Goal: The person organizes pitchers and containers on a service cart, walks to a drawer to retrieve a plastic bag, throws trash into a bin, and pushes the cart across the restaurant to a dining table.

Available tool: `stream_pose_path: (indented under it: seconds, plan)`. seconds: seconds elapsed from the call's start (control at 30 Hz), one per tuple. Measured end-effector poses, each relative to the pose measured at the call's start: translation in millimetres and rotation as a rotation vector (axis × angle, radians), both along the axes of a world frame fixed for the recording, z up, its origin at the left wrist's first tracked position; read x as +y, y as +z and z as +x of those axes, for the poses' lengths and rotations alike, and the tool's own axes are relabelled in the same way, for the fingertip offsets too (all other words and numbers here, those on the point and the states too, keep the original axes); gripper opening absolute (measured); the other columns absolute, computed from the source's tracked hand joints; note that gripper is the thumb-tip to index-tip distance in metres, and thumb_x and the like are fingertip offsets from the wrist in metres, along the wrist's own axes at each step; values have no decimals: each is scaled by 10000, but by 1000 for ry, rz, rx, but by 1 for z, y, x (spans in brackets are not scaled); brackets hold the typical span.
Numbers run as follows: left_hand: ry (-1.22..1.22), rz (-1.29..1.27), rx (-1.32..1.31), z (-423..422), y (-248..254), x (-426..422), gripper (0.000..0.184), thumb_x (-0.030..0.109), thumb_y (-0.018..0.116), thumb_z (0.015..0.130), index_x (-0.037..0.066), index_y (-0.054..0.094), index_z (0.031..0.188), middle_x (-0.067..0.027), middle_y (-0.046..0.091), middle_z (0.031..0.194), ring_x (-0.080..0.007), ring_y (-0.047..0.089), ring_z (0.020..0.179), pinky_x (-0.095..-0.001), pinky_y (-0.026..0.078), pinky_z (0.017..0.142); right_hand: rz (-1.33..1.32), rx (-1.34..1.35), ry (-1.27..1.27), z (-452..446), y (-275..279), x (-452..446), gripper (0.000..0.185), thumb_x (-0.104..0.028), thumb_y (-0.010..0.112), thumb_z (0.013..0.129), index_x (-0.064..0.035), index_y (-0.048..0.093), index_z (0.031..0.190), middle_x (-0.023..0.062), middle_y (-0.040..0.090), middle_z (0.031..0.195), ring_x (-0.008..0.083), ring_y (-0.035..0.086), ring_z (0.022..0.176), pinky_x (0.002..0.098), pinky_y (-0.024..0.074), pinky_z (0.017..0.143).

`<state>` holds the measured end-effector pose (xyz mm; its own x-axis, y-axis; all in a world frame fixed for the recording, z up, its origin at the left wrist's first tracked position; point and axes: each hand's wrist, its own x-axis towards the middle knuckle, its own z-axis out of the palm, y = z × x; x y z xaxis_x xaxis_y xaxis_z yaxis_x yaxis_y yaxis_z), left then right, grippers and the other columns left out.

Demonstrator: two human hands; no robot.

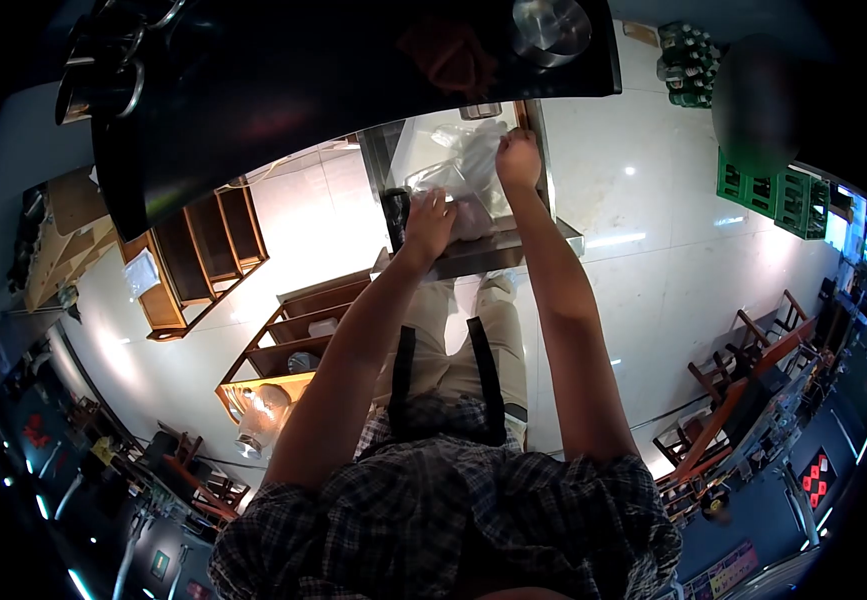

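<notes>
An open drawer with a metal front stands out from beneath the dark counter. In it lies a clear plastic bag, crumpled and shiny, with a pinkish bundle at its near end; what the bundle is cannot be made out. My right hand is closed in a fist at the far right of the bag, gripping its plastic. Over the near left part of the bag, my left hand rests with fingers apart. Beside it, along the drawer's left side, is a dark object, too dim to name.
On the dark counter are a metal bowl, a reddish cloth and metal-handled vessels. Wooden shelf units and a glass jar stand left. Green crates, bottles and wooden chairs are right.
</notes>
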<state>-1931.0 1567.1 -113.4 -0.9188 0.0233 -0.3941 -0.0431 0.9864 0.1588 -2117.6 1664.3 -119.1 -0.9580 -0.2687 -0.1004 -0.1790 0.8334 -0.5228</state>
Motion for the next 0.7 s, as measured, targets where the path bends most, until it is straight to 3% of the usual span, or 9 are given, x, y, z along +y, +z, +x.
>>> stream_pose_path:
  seconds: [0.07, 0.1, 0.13, 0.2, 0.23, 0.37, 0.47, 0.57, 0.7]
  plan:
    - [10, -2, 29, 1, 0, 1, 342, 217, 425, 862, 145, 543, 1175, -137, 413, 1318, -291, 361, 1247, -530, 268, 1002, 26, 426, 115, 0, -34, 14, 124, -131, 588, 767, -33, 582, 844, 159, 569, 967, 334, 566, 874, 408, 493, 726]
    - [19, -5, 56, 1, 0, 1, 342, 217, 427, 862, 148, 543, 1176, -137, 415, 1316, -290, 364, 1245, -532, 267, 1001, 177, 276, 227, -2, -36, 17, 268, -137, 598, 765, -35, 537, 1005, 144, 529, 1094, 324, 520, 1014, 416, 471, 808]
    - [21, -5, 58, 1, 1, 1, 342, 217, 427, 862, 148, 543, 1176, -137, 415, 1316, -290, 364, 1245, -532, 267, 1001, 177, 277, 228, -2, -45, 22, 268, -137, 598, 765, -35, 537, 1005, 144, 529, 1094, 324, 520, 1014, 416, 471, 808]
    - [99, 65, 121, -3, 8, 0, 355, 192, 453, 840, 154, 541, 1181, -137, 411, 1319, -293, 367, 1241, -538, 268, 999, 180, 535, 455, 1, -53, 24, 470, -147, 628, 747, -54, 441, 1168, 143, 482, 1174, 315, 442, 1129, 416, 419, 903]
    - [98, 65, 123, -7, 13, 1, 355, 192, 453, 840, 154, 541, 1181, -137, 411, 1319, -293, 367, 1241, -538, 268, 999, 180, 537, 454, 1, -50, 25, 470, -147, 628, 747, -54, 441, 1168, 143, 482, 1174, 315, 442, 1129, 416, 419, 903]
    - [73, 124, 96, -22, 12, 0, 482, 142, 543, 772, 163, 475, 1249, -101, 345, 1373, -283, 300, 1287, -512, 259, 1024, 369, 61, 392, 3, -28, 17, 669, -148, 669, 718, -72, 315, 1280, 161, 390, 1295, 321, 364, 1214, 404, 378, 960]
    - [42, 235, 124, -28, 6, 5, 524, 105, 554, 735, 176, 478, 1249, -91, 310, 1396, -292, 291, 1290, -520, 288, 1006, 396, -117, 274, 3, -1, 17, 655, -142, 667, 728, -83, 321, 1280, 181, 467, 1235, 323, 463, 1138, 409, 435, 886]
    - [68, 196, 102, -30, 4, 5, 395, 162, 476, 816, 208, 527, 1205, -81, 316, 1406, -281, 302, 1291, -570, 294, 978, 311, -200, 99, 7, -7, 20, 614, -143, 662, 736, -103, 358, 1267, 179, 587, 1037, 336, 572, 957, 423, 476, 801]
    - [73, 175, 31, -37, 18, 4, 398, 203, 482, 824, 222, 510, 1220, -79, 292, 1417, -274, 278, 1305, -579, 301, 970, 164, -101, 119, 12, -5, 29, 573, -138, 647, 724, -117, 411, 1245, 191, 619, 943, 352, 599, 891, 443, 483, 759]
